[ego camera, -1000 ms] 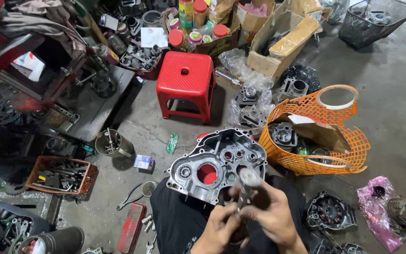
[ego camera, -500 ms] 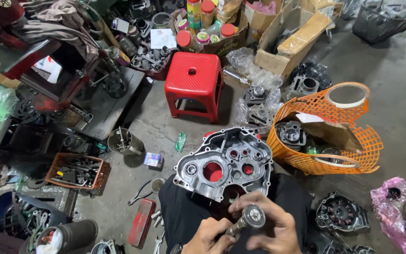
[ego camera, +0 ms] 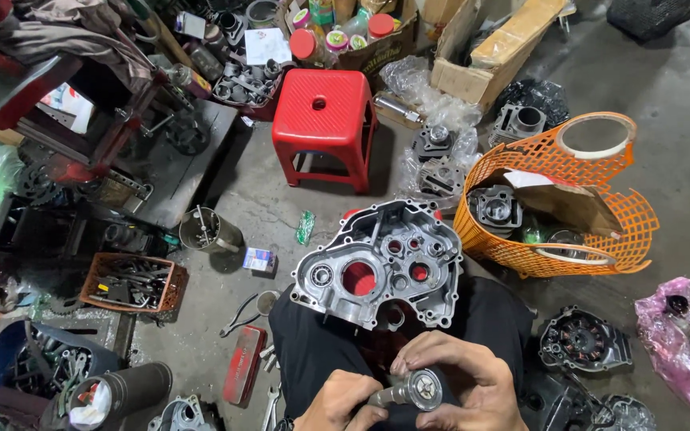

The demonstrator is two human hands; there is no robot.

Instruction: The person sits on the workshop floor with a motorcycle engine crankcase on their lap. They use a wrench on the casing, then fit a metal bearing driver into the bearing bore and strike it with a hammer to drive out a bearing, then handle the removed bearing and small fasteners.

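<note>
Gripping a small geared metal shaft (ego camera: pixel 410 390) with both hands, left hand (ego camera: pixel 343 405) and right hand (ego camera: pixel 466 381) closed around it, low over the lap. Fumble it and it probably clatters onto the grey engine case (ego camera: pixel 380 266) just ahead, or vanishes among floor clutter.

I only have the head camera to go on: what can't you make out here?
- Left hand: cut off by the bottom edge, head view.
- Metal shaft part: its lower length is hidden by the right hand.
- Engine crankcase half: its near bottom edge rests on the lap, underside unseen.
- Orange mesh basket: contents partly covered by cardboard.
</note>
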